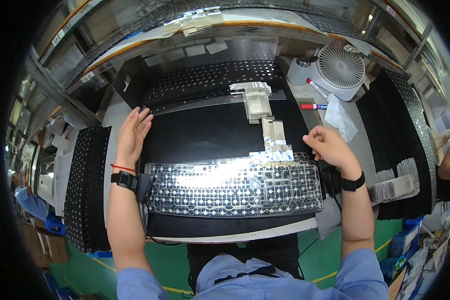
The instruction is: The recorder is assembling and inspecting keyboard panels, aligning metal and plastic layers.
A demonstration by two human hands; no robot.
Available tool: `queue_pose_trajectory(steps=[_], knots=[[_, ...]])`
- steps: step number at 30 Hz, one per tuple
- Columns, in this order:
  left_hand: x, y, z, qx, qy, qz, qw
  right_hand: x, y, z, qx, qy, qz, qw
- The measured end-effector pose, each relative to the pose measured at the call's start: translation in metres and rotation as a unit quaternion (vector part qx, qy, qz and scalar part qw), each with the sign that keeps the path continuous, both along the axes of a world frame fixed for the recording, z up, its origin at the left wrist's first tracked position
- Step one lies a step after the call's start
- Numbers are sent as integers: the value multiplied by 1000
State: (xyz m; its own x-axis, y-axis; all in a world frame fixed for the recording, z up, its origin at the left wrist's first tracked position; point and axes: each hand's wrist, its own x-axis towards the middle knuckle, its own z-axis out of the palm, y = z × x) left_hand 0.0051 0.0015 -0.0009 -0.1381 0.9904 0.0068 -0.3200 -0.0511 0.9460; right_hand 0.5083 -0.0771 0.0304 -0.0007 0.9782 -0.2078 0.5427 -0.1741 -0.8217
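Left hand (133, 132), fingers open and extended, hovers beyond the left end of a clear, dotted circuit sheet (240, 197) lying on a black mat (197, 132). The sheet's long axis runs left to right, its near side parallel to the worktop (265, 232) edge, a mat strip between. Bare mat stretches behind it; beige tags (273, 131), their print too small to read, overlap its rear edge. Right hand (330, 145), fingers curled closed, sits near a red-capped marker (312, 106) with a lettered blue barrel.

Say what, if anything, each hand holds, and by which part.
The left hand holds nothing; the right hand is curled, with nothing visible in it.
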Motion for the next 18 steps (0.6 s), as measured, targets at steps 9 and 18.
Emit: queue_pose_trajectory(steps=[9,18], knots=[[2,-3,3,-25,58,-25,998,-1,-3,5,-51,-31,48,997],[3,-4,4,-22,63,-28,997,10,-4,3,-93,139,215,962]])
